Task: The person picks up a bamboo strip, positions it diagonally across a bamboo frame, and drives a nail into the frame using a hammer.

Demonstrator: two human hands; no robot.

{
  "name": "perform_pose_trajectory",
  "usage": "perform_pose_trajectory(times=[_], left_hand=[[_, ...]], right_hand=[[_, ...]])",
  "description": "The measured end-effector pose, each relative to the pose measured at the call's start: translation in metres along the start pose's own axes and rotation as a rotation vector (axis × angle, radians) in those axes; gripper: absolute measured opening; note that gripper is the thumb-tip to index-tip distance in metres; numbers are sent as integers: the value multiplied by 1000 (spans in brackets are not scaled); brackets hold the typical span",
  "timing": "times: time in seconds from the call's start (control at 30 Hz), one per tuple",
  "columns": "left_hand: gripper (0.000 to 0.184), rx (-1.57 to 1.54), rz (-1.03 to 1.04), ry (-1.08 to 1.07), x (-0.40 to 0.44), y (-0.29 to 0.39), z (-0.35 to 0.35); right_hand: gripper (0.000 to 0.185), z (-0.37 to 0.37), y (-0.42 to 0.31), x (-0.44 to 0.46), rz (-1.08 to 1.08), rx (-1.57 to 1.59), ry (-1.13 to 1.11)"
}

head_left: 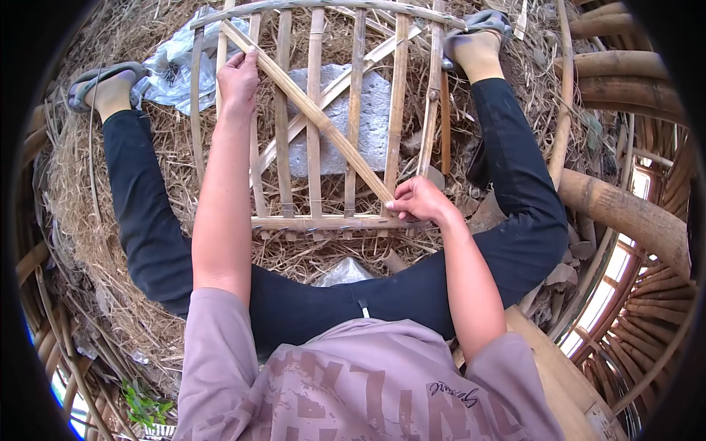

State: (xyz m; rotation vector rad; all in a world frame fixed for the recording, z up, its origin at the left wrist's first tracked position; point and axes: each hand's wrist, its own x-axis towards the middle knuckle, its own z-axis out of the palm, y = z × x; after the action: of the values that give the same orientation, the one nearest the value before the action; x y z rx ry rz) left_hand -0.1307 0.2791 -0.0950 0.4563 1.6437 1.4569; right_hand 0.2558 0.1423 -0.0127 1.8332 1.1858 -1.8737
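A bamboo frame of upright slats between two crosspieces lies before me, between my legs. One flat bamboo strip runs diagonally over the slats, from upper left to lower right. My left hand is closed on the strip near its upper end. At its lower end, just above the near crosspiece, my right hand pinches the same strip between thumb and fingers. A second diagonal strip crosses the other way, behind the slats. Beneath the frame rests a grey stone block, partly hidden by the slats.
Dry straw covers the ground. A crumpled clear plastic bag lies at the upper left. Thick bamboo poles stand close on the right. My legs spread on both sides of the frame, and a wooden board is beside my right hip.
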Motion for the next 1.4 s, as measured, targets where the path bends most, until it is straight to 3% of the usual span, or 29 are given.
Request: perform_pose_trajectory(times=[0.13,0.23,0.37,0.53,0.57,0.63,0.73,0.87,1.17,1.4], left_hand=[[34,95,121,-5,1,-5,1],[37,350,199,32,-2,-4,1],[36,579,483,302,-23,5,15],[45,499,303,225,-11,5,11],[43,286,248,146,-9,4,9],[43,282,260,61,0,2,-1],[40,230,259,141,6,3,1],[32,75,189,91,21,25,-12],[40,186,204,134,121,34,-40],[46,225,158,226,124,23,-37]], right_hand=[[18,0,0,3,-8,-12,10],[20,1,1,4,-6,-13,12],[19,5,2,5,-25,-40,28],[15,5,-3,0,-22,-14,9],[14,5,0,1,-35,-9,10],[13,5,1,3,-69,-1,11],[14,4,-7,-5,-146,-94,51],[15,-3,-30,-20,-199,43,61],[19,-16,-105,18,-256,-137,63],[14,-20,-130,28,-183,-247,70]])
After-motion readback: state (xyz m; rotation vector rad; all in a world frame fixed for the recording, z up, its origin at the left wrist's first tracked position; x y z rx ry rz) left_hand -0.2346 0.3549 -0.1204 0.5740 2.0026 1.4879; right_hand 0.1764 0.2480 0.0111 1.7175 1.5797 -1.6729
